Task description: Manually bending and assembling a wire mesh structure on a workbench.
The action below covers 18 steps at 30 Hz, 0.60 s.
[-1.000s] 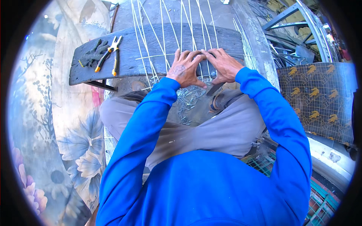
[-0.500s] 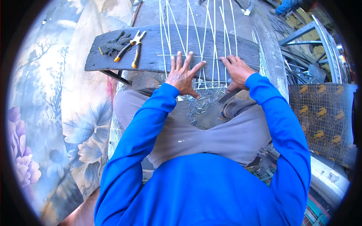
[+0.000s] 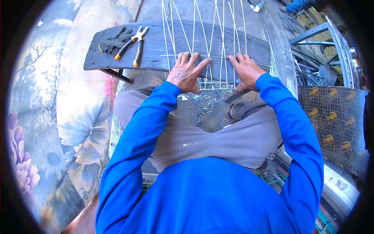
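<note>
Both hands lie flat on a frame of thin wires (image 3: 212, 46) that rests on a dark wooden plank (image 3: 156, 46), which serves here as the counter. The left hand (image 3: 186, 73) has its fingers spread wide and presses down on the near left part of the frame; it pinches nothing. The right hand (image 3: 244, 70) is also spread, palm down, on the near right part, and its fingertips touch a wire that crosses from left to right. The long wires run with their long axis from near to far, away from the person, so the frame lies directly under and beyond both hands, and neither hand is clearly nearer. On the left part of the plank lie pliers with yellow handles (image 3: 132, 43) beside a dark glove (image 3: 113, 40), closer to the left hand. Many small nails (image 3: 204, 104) are scattered just near the hands.
</note>
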Each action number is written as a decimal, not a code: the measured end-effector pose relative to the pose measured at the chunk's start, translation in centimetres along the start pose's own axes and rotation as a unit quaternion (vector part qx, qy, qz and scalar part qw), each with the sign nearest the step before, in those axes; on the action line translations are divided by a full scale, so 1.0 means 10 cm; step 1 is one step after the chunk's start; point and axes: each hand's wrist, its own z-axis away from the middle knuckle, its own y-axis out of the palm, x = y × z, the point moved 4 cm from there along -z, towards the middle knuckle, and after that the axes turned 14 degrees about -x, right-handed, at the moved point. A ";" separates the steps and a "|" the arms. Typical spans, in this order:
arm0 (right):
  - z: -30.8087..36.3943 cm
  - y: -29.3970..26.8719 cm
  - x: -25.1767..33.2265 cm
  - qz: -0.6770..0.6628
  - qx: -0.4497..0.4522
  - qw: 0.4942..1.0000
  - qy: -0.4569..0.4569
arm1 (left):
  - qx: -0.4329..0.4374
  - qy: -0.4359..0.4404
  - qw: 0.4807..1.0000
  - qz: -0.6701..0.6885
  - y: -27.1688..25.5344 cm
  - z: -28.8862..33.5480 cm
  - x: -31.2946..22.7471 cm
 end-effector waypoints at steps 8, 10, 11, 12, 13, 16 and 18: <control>0.00 -0.06 0.02 0.005 0.020 1.000 -0.004 | 0.016 -0.015 1.000 -0.004 -0.03 -0.01 -0.05; 0.00 -0.07 0.03 0.012 0.009 1.000 -0.010 | 0.012 -0.022 1.000 -0.001 -0.02 0.01 -0.05; 0.01 -0.07 0.03 0.012 0.010 1.000 -0.009 | -0.015 -0.017 1.000 0.005 0.01 0.03 -0.04; 0.02 -0.07 0.04 0.010 0.007 1.000 -0.012 | -0.042 -0.012 0.999 0.010 0.00 0.03 -0.04; 0.02 -0.07 0.04 0.008 0.003 1.000 -0.016 | -0.052 -0.009 0.999 0.004 0.00 0.05 -0.05; 0.04 -0.06 0.04 0.012 -0.008 1.000 -0.021 | -0.056 -0.012 0.998 0.020 0.03 0.05 -0.04; 0.04 -0.07 0.04 0.019 -0.004 1.000 -0.020 | -0.062 -0.010 0.998 0.024 0.05 0.05 -0.04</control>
